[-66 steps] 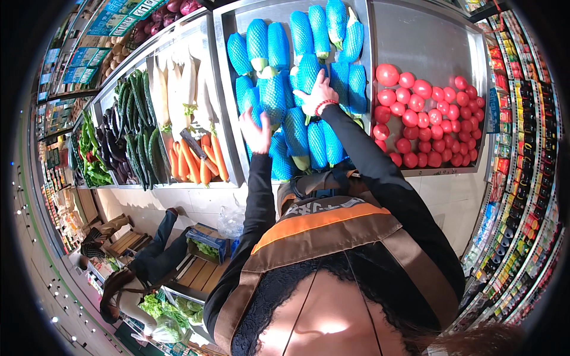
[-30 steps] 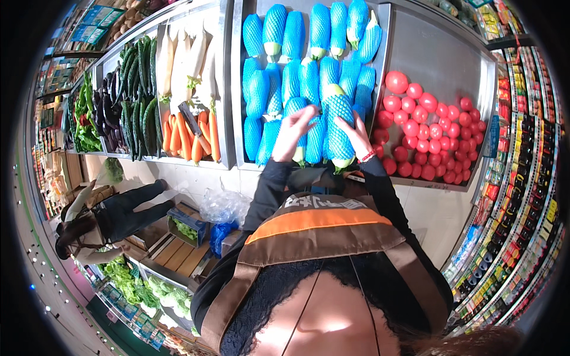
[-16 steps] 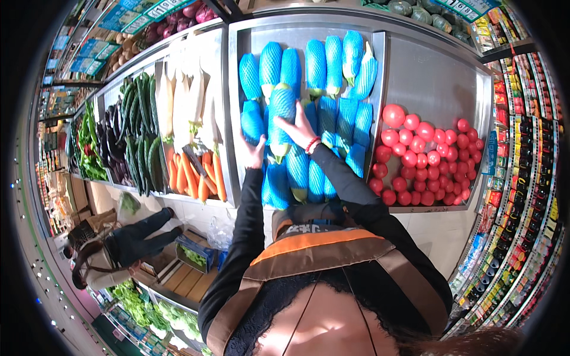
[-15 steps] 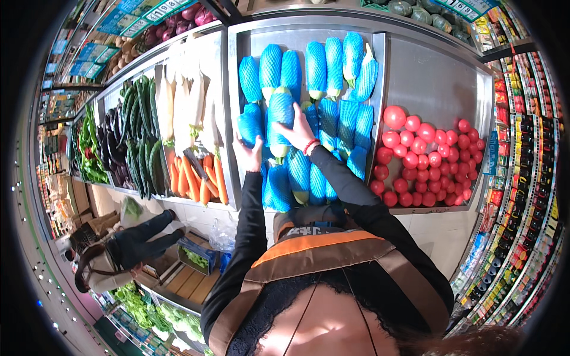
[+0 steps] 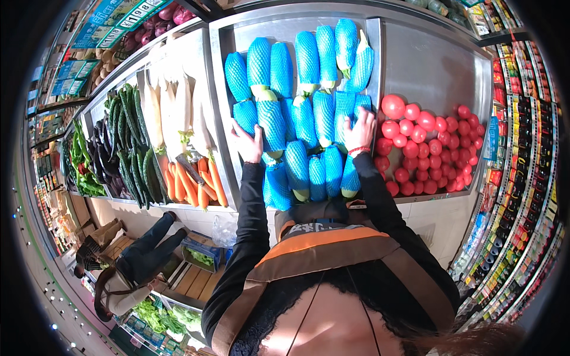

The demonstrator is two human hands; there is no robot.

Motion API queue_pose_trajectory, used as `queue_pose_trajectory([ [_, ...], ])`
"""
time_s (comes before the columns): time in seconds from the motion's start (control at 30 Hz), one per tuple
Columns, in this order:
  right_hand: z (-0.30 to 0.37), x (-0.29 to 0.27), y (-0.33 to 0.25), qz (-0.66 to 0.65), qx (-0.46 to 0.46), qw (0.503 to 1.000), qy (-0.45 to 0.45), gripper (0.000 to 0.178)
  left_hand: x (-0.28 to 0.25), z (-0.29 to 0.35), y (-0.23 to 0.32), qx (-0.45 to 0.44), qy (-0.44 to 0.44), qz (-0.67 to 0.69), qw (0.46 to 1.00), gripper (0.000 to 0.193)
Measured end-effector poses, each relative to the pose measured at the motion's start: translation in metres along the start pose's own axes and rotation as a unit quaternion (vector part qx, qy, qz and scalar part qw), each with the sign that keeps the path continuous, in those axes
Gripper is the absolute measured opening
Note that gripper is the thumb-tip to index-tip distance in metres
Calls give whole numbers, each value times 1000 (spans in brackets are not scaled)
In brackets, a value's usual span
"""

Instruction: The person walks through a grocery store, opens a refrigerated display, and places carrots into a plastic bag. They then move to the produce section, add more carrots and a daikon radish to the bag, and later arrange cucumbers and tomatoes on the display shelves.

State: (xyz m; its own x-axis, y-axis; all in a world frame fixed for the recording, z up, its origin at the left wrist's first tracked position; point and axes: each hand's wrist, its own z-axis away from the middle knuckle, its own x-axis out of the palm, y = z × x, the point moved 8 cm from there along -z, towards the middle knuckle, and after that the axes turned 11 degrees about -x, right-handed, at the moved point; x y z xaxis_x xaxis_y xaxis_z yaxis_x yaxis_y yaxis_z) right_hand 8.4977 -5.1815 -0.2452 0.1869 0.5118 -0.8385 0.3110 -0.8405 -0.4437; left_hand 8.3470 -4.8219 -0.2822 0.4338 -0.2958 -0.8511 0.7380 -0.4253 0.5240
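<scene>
Rows of pale green vegetables in blue foam netting (image 5: 306, 121) lie in a metal display tray (image 5: 379, 65). At the left end of the middle row, my left hand (image 5: 247, 144) has its thumb and fingers around the lower part of one netted vegetable (image 5: 244, 113). My right hand (image 5: 360, 133), wearing a red wrist cord, grips another netted vegetable (image 5: 363, 102) at that row's right end. Its lower part is hidden under my fingers. Between my hands, a netted vegetable (image 5: 271, 124) rests in the middle row, touching its neighbours.
Round red tomatoes (image 5: 423, 148) fill the lower part of the right tray. To the left are white radishes (image 5: 183, 107), carrots (image 5: 187, 184), cucumbers (image 5: 133, 148) and eggplants (image 5: 104, 145). Packaged-goods shelves (image 5: 516, 166) line the right. A person (image 5: 142, 255) stands at lower left near a crate (image 5: 202, 252).
My right hand has let go of the central netted vegetable, now lying in the middle row, and moved right to the row's end. My left hand stays at the left end.
</scene>
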Motion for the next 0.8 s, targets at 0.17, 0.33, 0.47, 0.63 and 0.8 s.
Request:
queue_pose_trajectory([
  [0.17,-12,22,23,15,-23,983,-181,52,-23,16,24,86,34,-13,996,89],
  [0.33,-108,12,17,-25,-7,1000,8,61,-36,31,69,113,41,33,992,89],
  [0.47,-169,41,31,13,61,995,-73,83,-34,-1,134,225,59,57,971,68],
  [0.63,-211,60,13,104,-60,987,-107,81,25,-36,214,260,-120,129,949,55],
  [0.8,-228,61,-23,-237,-39,961,140,74,82,19,280,497,-182,21,848,74],
])
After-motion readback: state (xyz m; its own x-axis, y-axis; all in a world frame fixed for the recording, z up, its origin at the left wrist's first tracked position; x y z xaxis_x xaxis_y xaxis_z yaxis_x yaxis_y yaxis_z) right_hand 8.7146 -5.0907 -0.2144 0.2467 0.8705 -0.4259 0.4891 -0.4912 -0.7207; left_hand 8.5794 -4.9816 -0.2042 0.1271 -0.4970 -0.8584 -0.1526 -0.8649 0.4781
